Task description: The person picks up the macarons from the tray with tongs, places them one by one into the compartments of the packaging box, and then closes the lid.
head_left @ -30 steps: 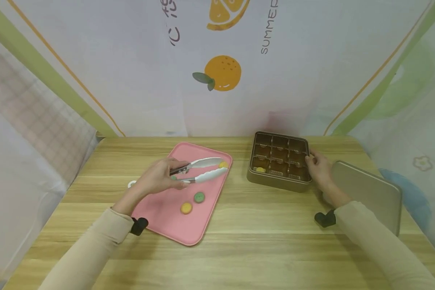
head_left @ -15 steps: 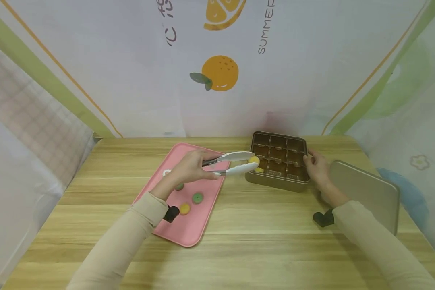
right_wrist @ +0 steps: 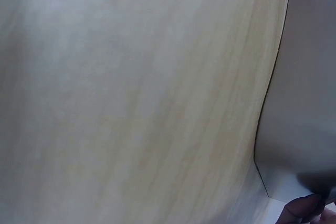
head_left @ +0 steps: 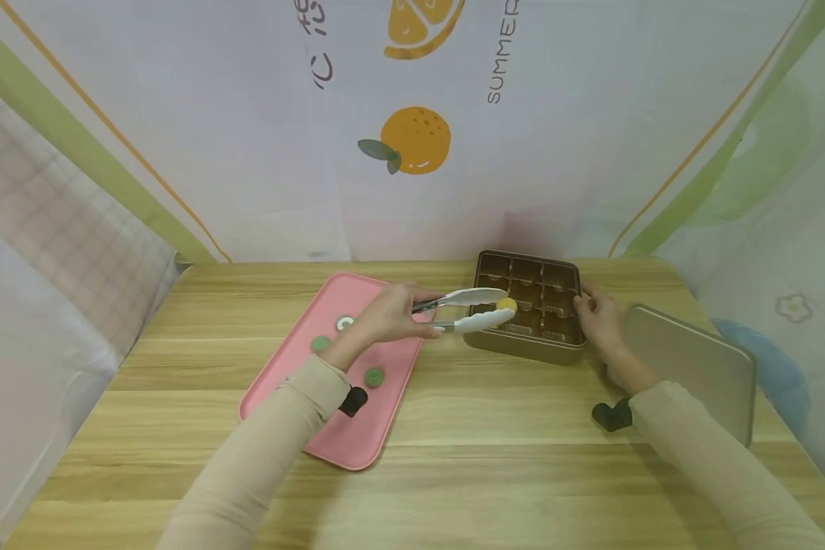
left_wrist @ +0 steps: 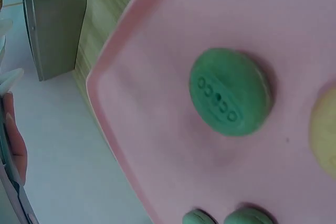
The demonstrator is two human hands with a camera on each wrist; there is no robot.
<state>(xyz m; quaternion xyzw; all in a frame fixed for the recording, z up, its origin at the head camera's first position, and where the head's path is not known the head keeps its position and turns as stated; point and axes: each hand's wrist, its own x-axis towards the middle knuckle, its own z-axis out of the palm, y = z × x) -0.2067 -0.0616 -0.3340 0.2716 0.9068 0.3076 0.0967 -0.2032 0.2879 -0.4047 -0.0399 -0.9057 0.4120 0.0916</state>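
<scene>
Left hand (head_left: 395, 312) moved right; tongs (head_left: 476, 296) carried yellow piece (head_left: 506, 306) from over pink tray (head_left: 349, 449) to over brown box (head_left: 525, 347).

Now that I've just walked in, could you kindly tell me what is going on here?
A person's left hand grips white-tipped tongs, which hold what looks like a yellow macaron over a brown compartmented tin. The right hand steadies the tin's side. Green macarons lie on the pink tray, and a flat metal lid lies beside the tin.
</scene>
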